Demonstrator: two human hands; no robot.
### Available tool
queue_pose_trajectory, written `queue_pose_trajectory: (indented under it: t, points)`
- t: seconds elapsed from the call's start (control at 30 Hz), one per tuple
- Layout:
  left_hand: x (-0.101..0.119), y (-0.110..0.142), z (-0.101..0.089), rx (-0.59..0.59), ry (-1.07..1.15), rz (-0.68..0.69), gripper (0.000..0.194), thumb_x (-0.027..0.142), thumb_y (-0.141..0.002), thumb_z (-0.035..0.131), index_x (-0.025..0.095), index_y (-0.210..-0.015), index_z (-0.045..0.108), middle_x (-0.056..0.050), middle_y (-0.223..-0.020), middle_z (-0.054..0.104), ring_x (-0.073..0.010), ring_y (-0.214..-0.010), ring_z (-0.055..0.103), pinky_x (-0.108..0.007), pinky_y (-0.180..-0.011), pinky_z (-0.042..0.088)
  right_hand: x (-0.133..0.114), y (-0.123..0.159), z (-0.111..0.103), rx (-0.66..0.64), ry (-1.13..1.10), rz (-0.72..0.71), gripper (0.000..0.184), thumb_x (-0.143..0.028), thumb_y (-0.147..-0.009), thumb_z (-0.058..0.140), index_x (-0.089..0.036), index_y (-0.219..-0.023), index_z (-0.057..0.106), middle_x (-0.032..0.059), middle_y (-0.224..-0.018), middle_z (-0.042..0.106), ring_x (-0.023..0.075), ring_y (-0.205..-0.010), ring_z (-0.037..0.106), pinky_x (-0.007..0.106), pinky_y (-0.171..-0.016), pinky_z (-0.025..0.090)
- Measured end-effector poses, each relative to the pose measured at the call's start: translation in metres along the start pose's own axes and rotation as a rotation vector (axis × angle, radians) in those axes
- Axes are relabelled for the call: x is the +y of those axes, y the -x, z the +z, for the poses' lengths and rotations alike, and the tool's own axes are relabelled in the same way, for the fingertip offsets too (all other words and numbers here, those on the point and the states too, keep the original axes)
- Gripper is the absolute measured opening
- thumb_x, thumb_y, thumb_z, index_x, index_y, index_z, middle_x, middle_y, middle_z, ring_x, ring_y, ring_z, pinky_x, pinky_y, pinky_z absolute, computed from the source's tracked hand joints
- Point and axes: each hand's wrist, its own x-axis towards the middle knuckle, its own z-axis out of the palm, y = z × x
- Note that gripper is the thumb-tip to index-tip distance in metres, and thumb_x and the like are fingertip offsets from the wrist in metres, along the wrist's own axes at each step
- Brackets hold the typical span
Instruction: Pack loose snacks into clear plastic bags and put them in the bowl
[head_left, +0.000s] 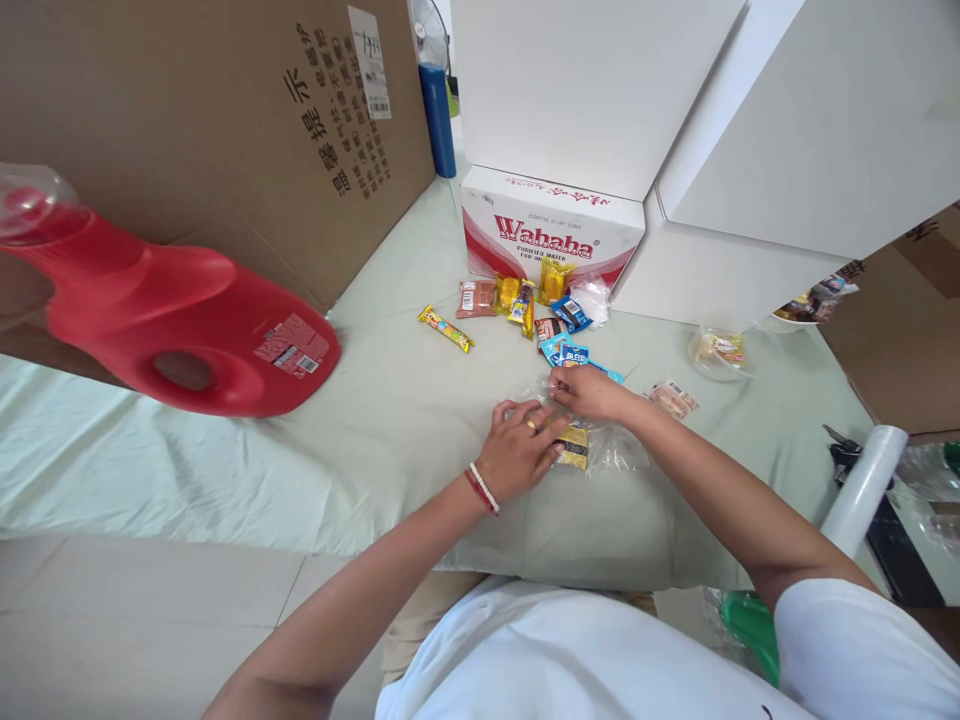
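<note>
A clear plastic bag (616, 452) lies on the cloth-covered table in front of me, with a gold and black snack packet (574, 447) in or under it; I cannot tell which. My left hand (519, 452), fingers apart, rests over the bag's left side and partly covers the packet. At the bag's upper edge, my right hand (589, 392) is closed in a pinch on the clear plastic. Just beyond the right hand are blue snack packets (564, 350).
Farther back, several small wrapped snacks (510, 295) lie before a Wahaha carton (551, 230). A yellow snack bar (446, 329) lies left of them. A red jug (202, 320) is at left, a clear bowl (718, 352) at right, and a plastic film roll (866, 490) near the right edge.
</note>
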Motion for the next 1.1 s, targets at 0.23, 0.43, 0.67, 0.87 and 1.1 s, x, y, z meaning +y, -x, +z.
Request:
queue_pose_trajectory:
  t: [0.23,0.43,0.67,0.87,1.1]
  points:
    - [-0.019,-0.011,-0.002,0.095,0.040,-0.055,0.030,0.035,-0.101,0.048,0.027,-0.094,0.076,-0.006,-0.102,0.073,-0.0270,-0.119,0.052,-0.050,-0.103,0.029,0.003,0.003,0.005,0.005,-0.069,0.026,0.012,-0.024,-0.096,0.056,-0.017,-0.097,0.066,0.0035,-0.085,0.070,0.0163,-0.079,0.059,0.025,-0.069,0.037]
    - [-0.022,-0.027,0.004,0.072,0.022,-0.201,0.023,0.031,-0.098,0.054,0.022,-0.089,0.073,-0.007,-0.096,0.070,-0.0274,-0.112,0.054,-0.049,-0.098,0.033,0.005,0.003,0.005,0.138,-0.071,-0.080,0.006,-0.020,-0.091,0.060,-0.017,-0.089,0.065,0.0038,-0.086,0.061,0.0164,-0.080,0.056,0.025,-0.071,0.037]
    - [-0.025,-0.026,0.019,0.145,-0.006,-0.376,0.014,0.034,-0.089,0.065,0.021,-0.087,0.069,-0.010,-0.101,0.066,-0.0305,-0.113,0.052,-0.049,-0.097,0.036,-0.017,0.042,0.020,0.144,0.009,-0.161,0.018,-0.022,-0.099,0.051,-0.020,-0.101,0.069,0.0047,-0.089,0.061,0.0175,-0.080,0.056,0.026,-0.068,0.034]
    - [-0.046,-0.016,0.006,0.098,0.055,-0.476,0.053,0.038,-0.078,0.076,0.018,-0.125,0.062,-0.016,-0.129,0.059,-0.0340,-0.119,0.052,-0.048,-0.097,0.040,-0.027,0.078,0.062,0.087,0.079,-0.215,0.033,-0.020,-0.103,0.046,-0.028,-0.126,0.069,0.0062,-0.096,0.058,0.0196,-0.088,0.053,0.027,-0.068,0.035]
    - [-0.079,0.019,-0.036,0.000,0.417,-0.341,0.014,0.032,-0.086,0.062,0.020,-0.083,0.068,-0.006,-0.098,0.065,-0.0218,-0.094,0.058,-0.039,-0.089,0.046,-0.027,0.086,0.074,0.148,0.017,-0.221,0.039,-0.012,-0.101,0.045,-0.027,-0.127,0.070,0.0066,-0.095,0.055,0.0207,-0.087,0.048,0.030,-0.073,0.038]
